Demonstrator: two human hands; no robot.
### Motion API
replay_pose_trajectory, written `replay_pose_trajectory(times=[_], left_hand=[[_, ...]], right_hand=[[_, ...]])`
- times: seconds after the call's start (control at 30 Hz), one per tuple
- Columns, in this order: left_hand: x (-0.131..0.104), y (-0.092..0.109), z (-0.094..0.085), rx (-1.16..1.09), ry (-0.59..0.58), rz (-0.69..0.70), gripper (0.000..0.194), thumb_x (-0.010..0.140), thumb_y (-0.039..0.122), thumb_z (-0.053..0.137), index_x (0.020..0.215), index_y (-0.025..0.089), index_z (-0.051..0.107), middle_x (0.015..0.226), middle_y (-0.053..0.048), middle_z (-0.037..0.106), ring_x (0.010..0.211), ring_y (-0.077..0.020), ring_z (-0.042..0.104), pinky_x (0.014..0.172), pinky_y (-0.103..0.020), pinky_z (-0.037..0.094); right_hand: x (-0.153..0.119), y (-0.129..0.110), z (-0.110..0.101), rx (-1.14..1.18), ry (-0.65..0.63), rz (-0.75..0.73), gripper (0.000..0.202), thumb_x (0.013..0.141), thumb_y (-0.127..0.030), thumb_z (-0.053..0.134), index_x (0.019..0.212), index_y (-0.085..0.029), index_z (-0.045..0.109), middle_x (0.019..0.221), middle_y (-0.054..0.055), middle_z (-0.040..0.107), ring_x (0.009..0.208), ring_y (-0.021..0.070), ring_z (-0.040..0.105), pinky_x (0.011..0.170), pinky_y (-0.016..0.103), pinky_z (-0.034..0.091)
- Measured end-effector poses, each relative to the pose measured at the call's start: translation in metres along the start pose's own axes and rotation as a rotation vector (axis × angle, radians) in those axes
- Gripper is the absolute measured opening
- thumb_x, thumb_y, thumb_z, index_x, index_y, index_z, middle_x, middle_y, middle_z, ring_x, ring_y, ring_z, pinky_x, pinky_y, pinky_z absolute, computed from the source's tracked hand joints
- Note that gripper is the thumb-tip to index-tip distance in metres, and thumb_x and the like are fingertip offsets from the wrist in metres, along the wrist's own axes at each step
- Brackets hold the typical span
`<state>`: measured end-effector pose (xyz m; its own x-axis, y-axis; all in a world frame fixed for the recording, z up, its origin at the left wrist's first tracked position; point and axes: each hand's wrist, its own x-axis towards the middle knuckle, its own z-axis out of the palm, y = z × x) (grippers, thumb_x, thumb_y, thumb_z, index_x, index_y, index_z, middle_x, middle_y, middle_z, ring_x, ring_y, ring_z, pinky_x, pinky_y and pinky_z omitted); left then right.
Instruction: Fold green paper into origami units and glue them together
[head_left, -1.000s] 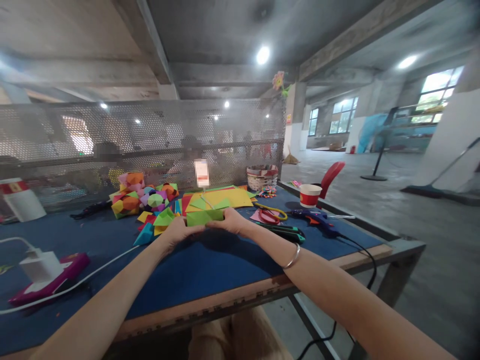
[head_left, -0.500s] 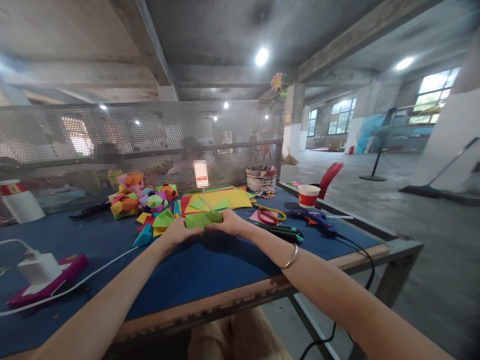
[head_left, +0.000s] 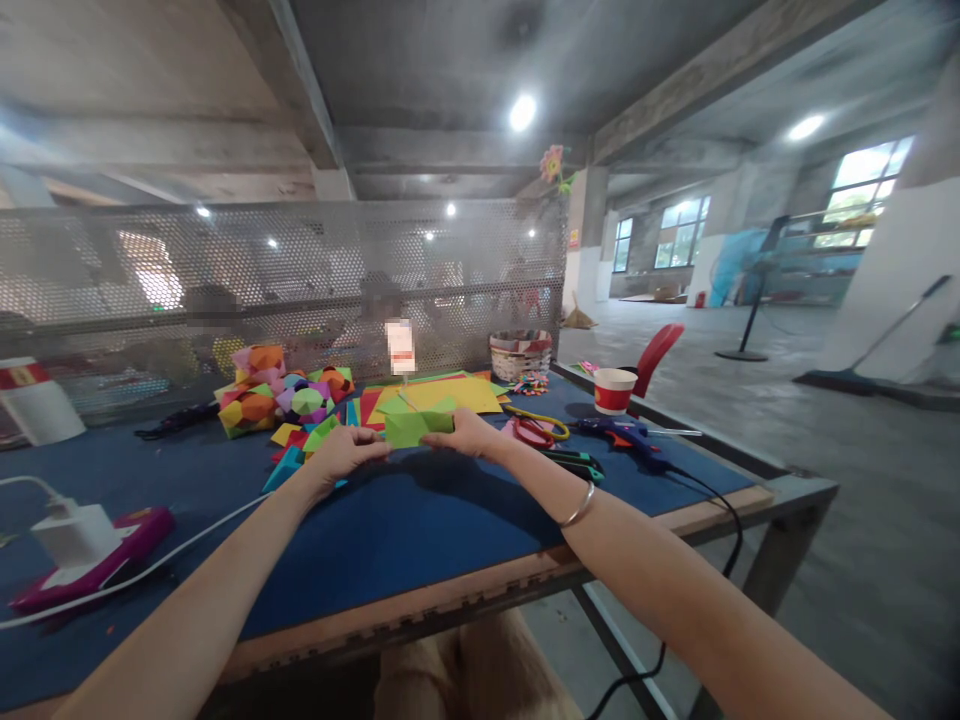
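A folded piece of green paper [head_left: 409, 428] is held up just above the blue table top. My right hand [head_left: 469, 436] pinches its right side, thumb in front. At the paper's lower left corner are the closed fingertips of my left hand [head_left: 349, 456]; the exact grip there is small and hard to make out. Behind the paper lie sheets of yellow paper [head_left: 472, 394] with red and green ones. Folded coloured paper pieces [head_left: 289, 468] lie beside my left hand, partly hidden by it.
Folded paper balls [head_left: 251, 412] sit at the back left. To the right are scissors [head_left: 555, 424], a cutter knife [head_left: 574, 462], a glue gun [head_left: 626, 436], a paper cup [head_left: 613, 390] and a basket [head_left: 520, 354]. A purple power strip [head_left: 142, 535] with a white cable lies left.
The green paper has turned and shifted slightly right and up with my right hand. My left hand has drawn back left, from a grip under the paper to its left corner.
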<state>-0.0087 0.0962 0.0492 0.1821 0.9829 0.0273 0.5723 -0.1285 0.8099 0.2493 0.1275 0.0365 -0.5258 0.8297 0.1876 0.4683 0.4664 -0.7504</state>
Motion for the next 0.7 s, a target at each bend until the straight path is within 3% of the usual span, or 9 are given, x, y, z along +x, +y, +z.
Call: replay_pose_trajectory(times=[0.3,0.7], left_hand=[[0.002,-0.001,-0.015,-0.108,0.082,0.009,0.026,0.102,0.035,0.069,0.118,0.015,0.068,0.113,-0.007,0.072,0.092,-0.0196,0.072,0.08,-0.037,0.063],[-0.006,0.008,0.002,-0.204,0.056,0.078,0.028,0.103,0.038,0.068,0.118,0.015,0.068,0.111,-0.006,0.072,0.091,-0.0195,0.072,0.079,-0.037,0.063]], right_hand=[[0.0,0.003,-0.012,-0.034,0.056,0.02,0.035,0.102,-0.039,0.068,0.129,-0.016,0.066,0.128,0.009,0.068,0.109,0.0258,0.07,0.092,0.045,0.061],[0.002,0.001,0.006,-0.071,-0.023,-0.042,0.032,0.102,-0.04,0.067,0.123,-0.016,0.069,0.126,0.007,0.069,0.108,0.027,0.07,0.092,0.044,0.061]])
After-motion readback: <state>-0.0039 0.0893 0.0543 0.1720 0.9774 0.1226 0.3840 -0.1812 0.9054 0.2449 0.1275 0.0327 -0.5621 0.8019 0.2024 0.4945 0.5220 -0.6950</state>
